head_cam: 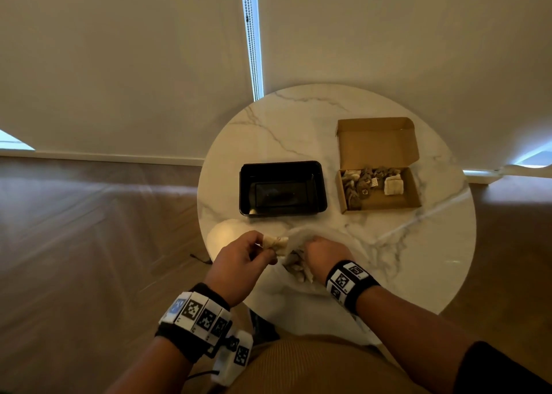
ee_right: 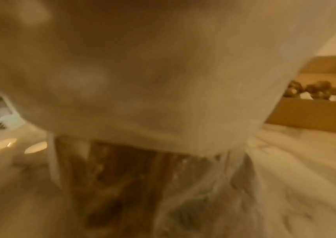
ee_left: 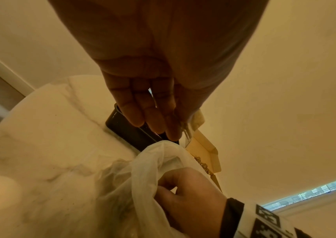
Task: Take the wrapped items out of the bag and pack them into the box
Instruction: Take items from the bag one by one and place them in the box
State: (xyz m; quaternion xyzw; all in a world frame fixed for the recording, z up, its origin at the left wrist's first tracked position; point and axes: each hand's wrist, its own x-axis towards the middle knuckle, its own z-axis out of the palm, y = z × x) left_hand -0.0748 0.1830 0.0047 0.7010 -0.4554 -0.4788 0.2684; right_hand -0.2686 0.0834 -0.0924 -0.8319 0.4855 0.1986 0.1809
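Observation:
My left hand (head_cam: 264, 251) pinches a pale wrapped item (head_cam: 276, 242) just above the mouth of the translucent plastic bag (head_cam: 294, 269) at the table's near edge. In the left wrist view the left hand (ee_left: 158, 122) has its fingers together, and the wrapped item (ee_left: 199, 118) peeks out behind them. My right hand (head_cam: 321, 248) grips the bag's rim; the right hand (ee_left: 187, 193) bunches the bag (ee_left: 142, 169) film. More wrapped items lie inside the bag. The open cardboard box (head_cam: 397, 199) sits at the far right and holds several wrapped items (head_cam: 363, 180). The right wrist view is blurred by bag film (ee_right: 142, 80).
A black plastic tray (head_cam: 322, 190) stands left of the box on the round marble table (head_cam: 418, 259). The box's lid (head_cam: 378, 142) stands open at the back. Wooden floor lies to the left, and a blind hangs behind the table.

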